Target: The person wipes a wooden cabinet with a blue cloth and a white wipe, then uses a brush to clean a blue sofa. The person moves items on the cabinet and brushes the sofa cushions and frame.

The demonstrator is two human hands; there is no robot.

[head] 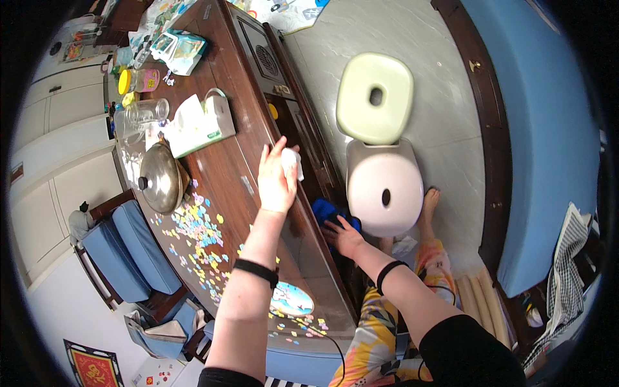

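My left hand (276, 181) holds a crumpled white tissue (292, 163) over the front edge of a dark wooden table (217, 167). Lower down, at the table's front side, my right hand (344, 237) has its fingers spread against a blue and black fabric item (329, 212); whether it grips any of it is hard to see. On the tabletop, an opened pack of tissues (208, 130) has a sheet sticking out. Many small coloured pieces (200, 225) lie scattered beside a metal lid with a black knob (162, 178).
A white plastic stool (385, 186) stands right of my right hand, with a green stool (377, 99) beyond it. Farther along the table are a clear jar (147, 110), a yellow-capped jar (140, 81) and a wipes pack (179, 52). An oval picture board (292, 299) lies near my left forearm.
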